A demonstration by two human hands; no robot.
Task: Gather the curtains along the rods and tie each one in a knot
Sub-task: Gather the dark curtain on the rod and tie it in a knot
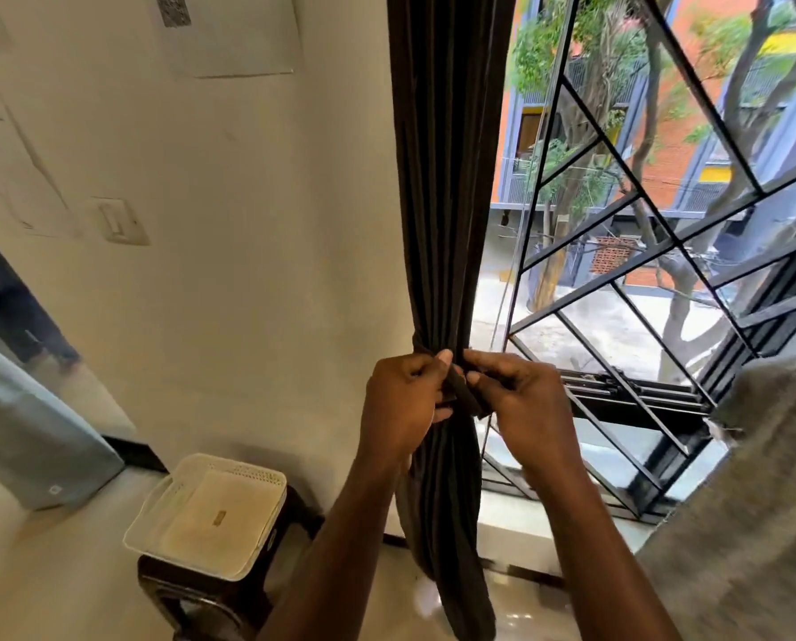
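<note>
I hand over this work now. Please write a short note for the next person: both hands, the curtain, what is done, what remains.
Left hand: pinches the dark strip at the curtain's waist.
Right hand: pinches the same strip from the other side.
Dark curtain: gathered into a narrow bundle between wall and window grille.
Done: gathering.
Left: no finished knot shows; complete the tie. Grey fabric at the right edge, perhaps another curtain, shows no knot.

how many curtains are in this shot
2: a dark brown curtain gathered in the middle, gripped by the left hand and right hand, and what looks like a grey curtain at the right edge. Others may be out of frame.
</note>
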